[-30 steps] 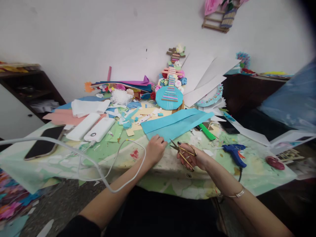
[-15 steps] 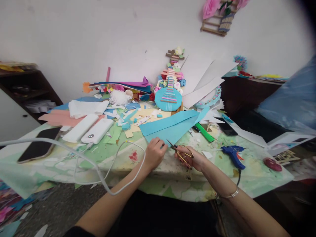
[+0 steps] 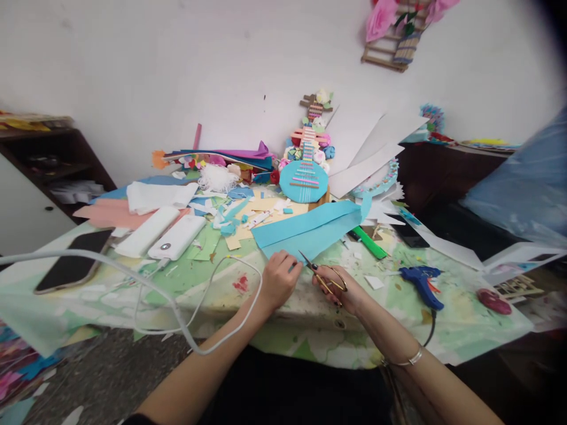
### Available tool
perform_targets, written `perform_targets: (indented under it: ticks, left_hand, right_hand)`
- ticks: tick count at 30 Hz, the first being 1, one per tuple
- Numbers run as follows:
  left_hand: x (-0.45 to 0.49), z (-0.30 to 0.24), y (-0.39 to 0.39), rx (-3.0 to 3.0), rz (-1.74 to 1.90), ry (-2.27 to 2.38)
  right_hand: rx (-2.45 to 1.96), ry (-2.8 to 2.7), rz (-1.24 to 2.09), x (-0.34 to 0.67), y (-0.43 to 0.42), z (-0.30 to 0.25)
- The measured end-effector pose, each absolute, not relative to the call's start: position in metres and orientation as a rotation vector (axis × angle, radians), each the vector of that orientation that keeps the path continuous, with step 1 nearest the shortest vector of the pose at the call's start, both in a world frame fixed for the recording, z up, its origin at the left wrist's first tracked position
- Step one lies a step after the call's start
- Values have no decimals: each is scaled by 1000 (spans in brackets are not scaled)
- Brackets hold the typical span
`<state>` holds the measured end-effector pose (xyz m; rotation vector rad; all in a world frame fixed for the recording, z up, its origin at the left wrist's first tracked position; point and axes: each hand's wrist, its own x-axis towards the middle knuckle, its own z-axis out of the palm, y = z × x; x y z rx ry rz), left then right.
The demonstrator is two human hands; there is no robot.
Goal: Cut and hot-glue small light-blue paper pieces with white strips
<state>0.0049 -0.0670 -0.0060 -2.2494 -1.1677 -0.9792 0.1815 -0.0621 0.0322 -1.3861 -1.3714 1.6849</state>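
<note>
My left hand [image 3: 281, 276] is closed at the near edge of a sheet of light-blue paper [image 3: 305, 236], its fingertips curled over and partly hidden. The paper has a long crease or overlapping strip, and its right end bends upward. In my right hand [image 3: 343, 286] is a pair of scissors [image 3: 325, 282] with gold-coloured handles. Their dark, narrow blades point up and left, just right of my left fingers and by the paper's lower edge. From this view I cannot tell whether the blades touch the paper.
A blue paper lute-like craft [image 3: 303, 180] stands behind the sheet. To the right lie a green cutter [image 3: 371, 243] and a blue glue gun [image 3: 423, 283]. A white power bank [image 3: 177, 236], a phone [image 3: 75, 260] and a looping white cable [image 3: 177, 316] occupy the left, among paper scraps.
The view has shifted slightly, so the scene sits a little lower. The paper's right end now bends more steeply. Both hands stay nearly in place, the right still holding the scissors.
</note>
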Motion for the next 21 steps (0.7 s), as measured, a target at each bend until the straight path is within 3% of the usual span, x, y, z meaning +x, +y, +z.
perform_targets:
  ticks: [21]
  left_hand:
    - [5,-3,-70,-2267,-985,-1174]
  right_hand:
    - [-1434,-1425,1613,184,-66,22]
